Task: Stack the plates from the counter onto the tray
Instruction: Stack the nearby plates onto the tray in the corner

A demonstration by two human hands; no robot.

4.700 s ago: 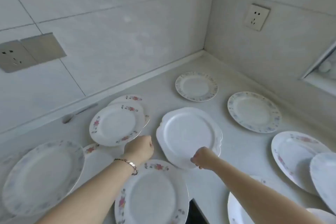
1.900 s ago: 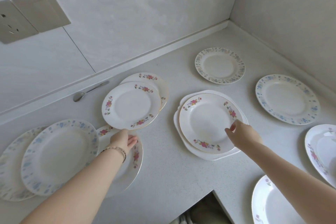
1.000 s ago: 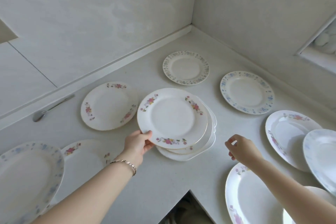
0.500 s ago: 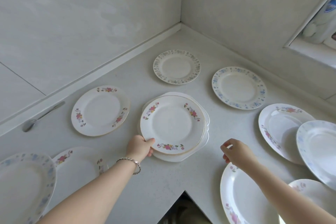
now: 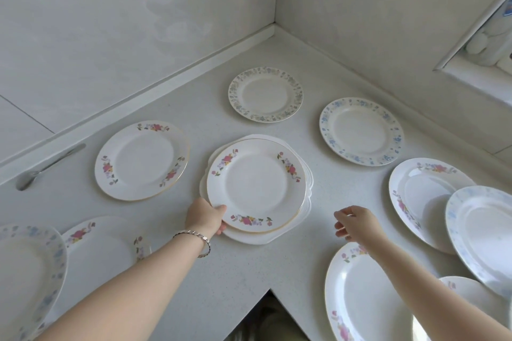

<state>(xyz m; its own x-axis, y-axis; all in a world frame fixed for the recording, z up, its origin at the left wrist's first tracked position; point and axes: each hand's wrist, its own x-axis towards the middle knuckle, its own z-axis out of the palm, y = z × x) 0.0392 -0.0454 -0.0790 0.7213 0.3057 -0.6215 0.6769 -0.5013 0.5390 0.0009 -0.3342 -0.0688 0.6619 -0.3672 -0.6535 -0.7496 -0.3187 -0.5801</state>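
Note:
A white scalloped tray [image 5: 307, 209] lies in the middle of the grey counter with two pink-flowered plates stacked on it. The top plate [image 5: 256, 185] sits flat. My left hand [image 5: 206, 216] grips that plate's near-left rim, thumb on top. My right hand [image 5: 353, 223] hovers empty, fingers loosely curled, just right of the tray and above the rim of a pink-flowered plate [image 5: 360, 299]. More loose plates lie around: a pink-flowered one [image 5: 141, 160] to the left, a grey-patterned one [image 5: 265, 94] behind, a blue-flowered one [image 5: 361, 131] to the right.
Overlapping plates sit at the right edge [image 5: 424, 199] and at the near left [image 5: 99, 252]. A metal spoon [image 5: 47, 167] lies against the back wall ledge. The counter turns an inner corner with a gap [image 5: 266, 318] at the near middle. Walls close the back and right.
My left hand has carried a flowered plate from the left and set it down onto the stack on the tray. My right hand let go of the stack and drew back to the right.

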